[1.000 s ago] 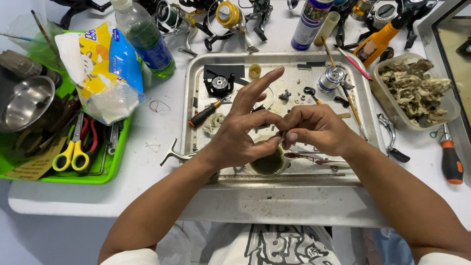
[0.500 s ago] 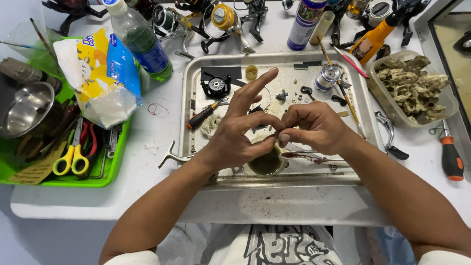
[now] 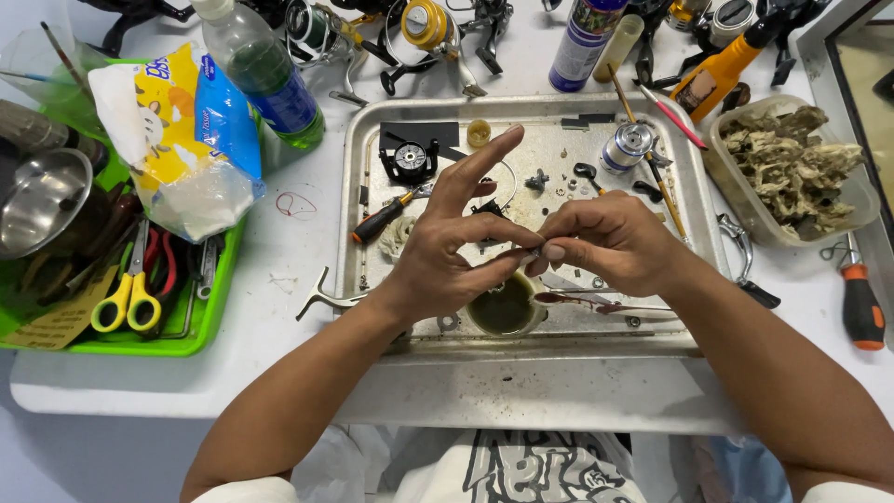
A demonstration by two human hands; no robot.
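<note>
Both hands meet over a metal tray [image 3: 365, 244] on the white table. My left hand [image 3: 447, 256] pinches a tiny metal part [image 3: 531, 253] with thumb and lower fingers, its index finger sticking up. My right hand [image 3: 610, 242] touches the same part with its closed fingertips. The part is too small to identify. Just below the hands stands a small cup of dark oily liquid [image 3: 504, 310]. On the tray lie a black reel piece [image 3: 409, 160], a silver spool [image 3: 630, 144], a small screwdriver [image 3: 384, 220] and several loose screws.
At left a green tray [image 3: 200, 331] holds yellow-handled scissors [image 3: 128, 300], pliers and a steel bowl [image 3: 39, 199]. A plastic bag [image 3: 182, 140], green bottle [image 3: 265, 79], fishing reels [image 3: 419, 28], spray can [image 3: 582, 42] line the back. Tub of rags [image 3: 792, 168] and orange screwdriver [image 3: 861, 303] at right.
The hands stay joined on the small part with only slight finger shifts. The left index finger remains raised.
</note>
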